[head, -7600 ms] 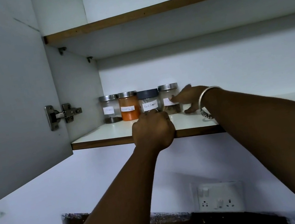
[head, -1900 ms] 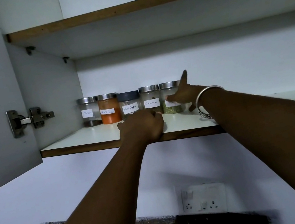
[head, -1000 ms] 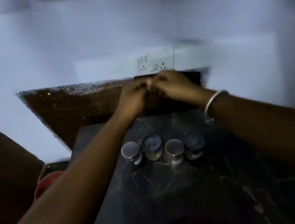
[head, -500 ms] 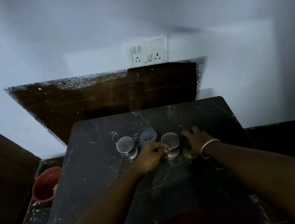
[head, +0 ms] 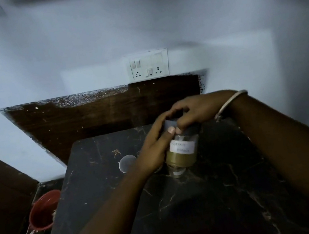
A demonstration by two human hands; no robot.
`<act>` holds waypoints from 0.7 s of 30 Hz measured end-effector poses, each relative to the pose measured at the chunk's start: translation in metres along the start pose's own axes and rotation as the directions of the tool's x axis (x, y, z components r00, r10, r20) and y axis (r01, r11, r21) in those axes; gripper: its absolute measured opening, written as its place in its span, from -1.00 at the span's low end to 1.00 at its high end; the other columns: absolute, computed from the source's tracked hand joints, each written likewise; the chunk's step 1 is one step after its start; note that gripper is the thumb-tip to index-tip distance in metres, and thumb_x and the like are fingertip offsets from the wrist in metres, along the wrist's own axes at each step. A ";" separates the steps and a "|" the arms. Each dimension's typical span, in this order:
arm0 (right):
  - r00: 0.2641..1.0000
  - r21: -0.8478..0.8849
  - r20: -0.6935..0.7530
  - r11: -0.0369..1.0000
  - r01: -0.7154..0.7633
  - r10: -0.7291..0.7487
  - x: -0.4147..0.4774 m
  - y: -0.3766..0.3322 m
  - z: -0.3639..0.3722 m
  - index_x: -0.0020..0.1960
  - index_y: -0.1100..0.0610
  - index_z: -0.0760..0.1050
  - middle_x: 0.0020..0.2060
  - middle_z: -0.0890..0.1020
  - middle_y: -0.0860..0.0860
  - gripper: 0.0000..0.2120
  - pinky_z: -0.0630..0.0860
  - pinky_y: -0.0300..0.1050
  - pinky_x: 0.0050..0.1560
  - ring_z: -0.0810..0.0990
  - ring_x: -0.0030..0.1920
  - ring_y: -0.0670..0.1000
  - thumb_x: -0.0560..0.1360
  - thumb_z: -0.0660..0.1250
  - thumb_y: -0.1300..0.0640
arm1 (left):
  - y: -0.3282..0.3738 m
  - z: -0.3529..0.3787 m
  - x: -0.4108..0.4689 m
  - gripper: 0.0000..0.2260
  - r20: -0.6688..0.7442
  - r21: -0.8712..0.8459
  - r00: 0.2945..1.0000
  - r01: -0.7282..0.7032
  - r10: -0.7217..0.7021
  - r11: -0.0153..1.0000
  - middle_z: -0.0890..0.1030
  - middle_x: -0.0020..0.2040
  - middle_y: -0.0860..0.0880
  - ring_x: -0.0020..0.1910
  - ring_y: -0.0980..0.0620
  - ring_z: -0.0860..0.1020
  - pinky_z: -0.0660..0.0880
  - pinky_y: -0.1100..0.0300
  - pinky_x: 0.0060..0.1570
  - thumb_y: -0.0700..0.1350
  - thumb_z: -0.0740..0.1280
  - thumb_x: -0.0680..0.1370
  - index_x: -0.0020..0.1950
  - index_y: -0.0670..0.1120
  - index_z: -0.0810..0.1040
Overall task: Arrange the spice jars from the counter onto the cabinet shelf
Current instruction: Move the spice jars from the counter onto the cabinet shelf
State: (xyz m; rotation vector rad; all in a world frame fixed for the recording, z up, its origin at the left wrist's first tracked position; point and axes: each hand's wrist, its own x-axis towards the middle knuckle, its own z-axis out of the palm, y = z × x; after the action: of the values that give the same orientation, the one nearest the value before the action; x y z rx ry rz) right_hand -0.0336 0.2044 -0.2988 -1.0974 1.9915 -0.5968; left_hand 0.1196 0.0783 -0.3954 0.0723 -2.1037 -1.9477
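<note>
While both hands meet above the counter's far edge:
Jar (head: 182,151): lifted off the counter (head: 104,187), tilted, dark lid, white label, olive powder.
Left hand (head: 155,147): wrapped round the jar's side, thumb on the lid.
Right hand (head: 194,112): fingers curled over the lid.
Second jar (head: 127,163): on the counter, left of the hands.
Red bowl (head: 42,213): beyond the counter's left edge.

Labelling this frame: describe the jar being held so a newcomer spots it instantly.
On the dark marble counter below the wall socket, both hands meet around one jar. Unlike the silver-lidded jar standing to its left, it is lifted, dark-lidded, white-labelled and holds olive-brown powder.
</note>
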 end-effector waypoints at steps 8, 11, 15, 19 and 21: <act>0.685 0.225 -0.661 0.790 0.570 -0.306 -0.038 -0.052 0.000 0.23 0.05 0.52 -0.23 0.60 0.18 -0.64 0.49 -0.24 -0.21 0.59 -0.21 -0.09 0.52 0.34 -0.11 | 0.106 -0.001 0.014 -0.65 -0.290 -0.269 0.924 -0.330 0.251 0.905 0.57 0.29 -0.11 0.13 0.05 0.65 0.60 0.21 0.02 -0.10 0.18 0.66 0.45 -0.09 0.40; 0.488 0.230 -0.810 0.589 0.774 -0.325 -0.037 -0.057 0.023 0.30 0.13 0.45 -0.06 0.62 0.09 -0.70 0.56 -0.21 -0.04 0.61 -0.04 -0.07 0.60 0.22 0.10 | 0.131 0.000 0.015 -0.63 -0.298 -0.320 0.917 -0.356 0.263 0.878 0.54 0.28 -0.21 0.08 -0.01 0.66 0.61 0.15 -0.03 -0.06 0.18 0.65 0.46 -0.07 0.40; 0.322 0.147 -0.899 0.489 0.860 -0.296 -0.035 -0.067 0.037 0.33 0.18 0.45 0.15 0.61 -0.07 -0.70 0.55 -0.19 0.13 0.60 0.16 -0.07 0.66 0.16 0.11 | 0.147 0.006 0.014 -0.62 -0.280 -0.329 0.915 -0.375 0.289 0.867 0.57 0.19 -0.15 0.00 0.00 0.66 0.60 0.17 -0.09 -0.04 0.20 0.64 0.46 -0.05 0.41; 0.305 0.154 -0.913 0.463 0.873 -0.271 -0.041 -0.076 0.036 0.34 0.12 0.49 0.20 0.63 -0.07 -0.65 0.56 -0.20 0.12 0.62 0.20 -0.05 0.63 0.17 0.00 | 0.152 0.005 0.013 -0.66 -0.287 -0.345 0.915 -0.376 0.285 0.860 0.58 0.17 -0.16 -0.01 -0.02 0.67 0.61 0.14 -0.10 -0.02 0.21 0.64 0.41 0.01 0.45; 0.304 0.157 -0.914 0.458 0.875 -0.267 -0.044 -0.080 0.036 0.33 0.08 0.50 0.21 0.63 -0.07 -0.66 0.57 -0.18 0.11 0.62 0.19 -0.04 0.63 0.18 -0.01 | 0.154 0.005 0.011 -0.67 -0.282 -0.342 0.915 -0.378 0.290 0.860 0.58 0.18 -0.16 -0.01 -0.04 0.67 0.62 0.13 -0.10 -0.01 0.20 0.64 0.41 0.03 0.46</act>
State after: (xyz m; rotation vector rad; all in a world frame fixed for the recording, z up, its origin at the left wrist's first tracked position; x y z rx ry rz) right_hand 0.0495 0.1990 -0.2470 -1.2131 1.5538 -2.4648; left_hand 0.1301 0.0953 -0.2421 -0.1440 -1.4410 -1.9902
